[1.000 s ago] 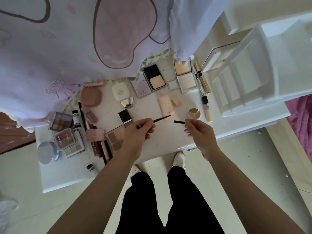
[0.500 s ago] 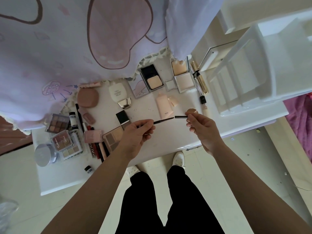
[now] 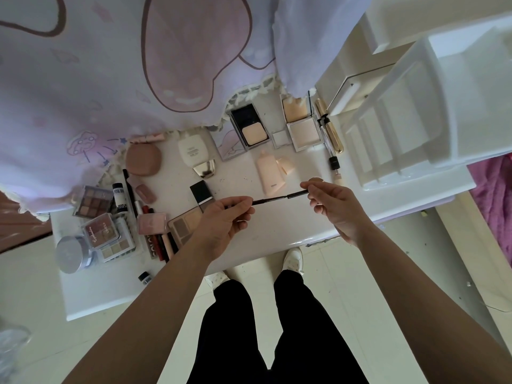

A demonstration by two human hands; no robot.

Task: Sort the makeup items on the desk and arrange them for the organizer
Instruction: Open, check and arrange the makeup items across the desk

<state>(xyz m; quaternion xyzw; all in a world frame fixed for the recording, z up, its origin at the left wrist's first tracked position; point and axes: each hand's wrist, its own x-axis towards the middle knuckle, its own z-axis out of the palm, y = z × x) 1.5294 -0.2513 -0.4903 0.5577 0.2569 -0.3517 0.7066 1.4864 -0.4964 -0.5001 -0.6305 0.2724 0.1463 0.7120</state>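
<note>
My left hand (image 3: 221,225) pinches a thin black eyeliner pencil (image 3: 267,200) above the front middle of the white desk (image 3: 277,231). My right hand (image 3: 336,209) holds the pencil's black cap (image 3: 297,194), whose open end meets the pencil tip. Makeup lies across the desk: eyeshadow palettes (image 3: 95,205) and lip sticks (image 3: 159,242) at the left, a brown compact (image 3: 144,159), a white bottle (image 3: 194,151), powder compacts (image 3: 250,130) at the back and a peach tube (image 3: 270,176). The white organizer (image 3: 410,139) stands at the right.
A lilac printed curtain (image 3: 124,65) hangs over the back of the desk. A silver jar (image 3: 71,253) sits at the left front, gold mascara tubes (image 3: 331,134) lie beside the organizer. My legs and white shoes (image 3: 293,259) are below the desk's front edge.
My right hand has carried the cap leftward toward the pencil. The gap between cap and pencil tip has shrunk until they meet. Both hands sit slightly higher over the desk.
</note>
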